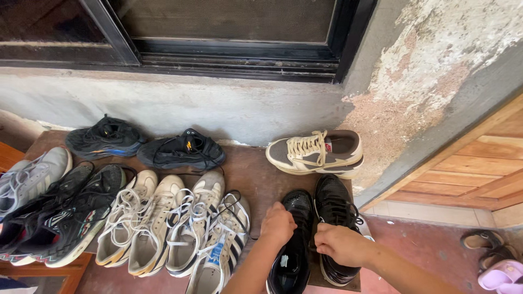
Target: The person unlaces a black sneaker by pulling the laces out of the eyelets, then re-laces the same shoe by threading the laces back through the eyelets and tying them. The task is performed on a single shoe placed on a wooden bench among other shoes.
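A pair of glossy black lace-up shoes stands at the right end of a brown shelf (pixel 256 169). My left hand (pixel 278 223) rests on the tongue and laces of the left black shoe (pixel 291 256), its fingers closed over them. Over the inner edge of the right black shoe (pixel 333 204) my right hand (pixel 342 245) is curled, pinching at its laces. Behind this pair lies a beige and grey sneaker (pixel 316 152), sideways with its toe pointing left.
Left of the black pair stand white striped sneakers (pixel 210 234), cream sneakers (pixel 136 223), black trainers (pixel 65 209) and a grey one (pixel 30 177). Two dark sneakers (pixel 144 144) lie at the back. A wooden door (pixel 479 169) stands right; sandals (pixel 498 261) lie on the red floor.
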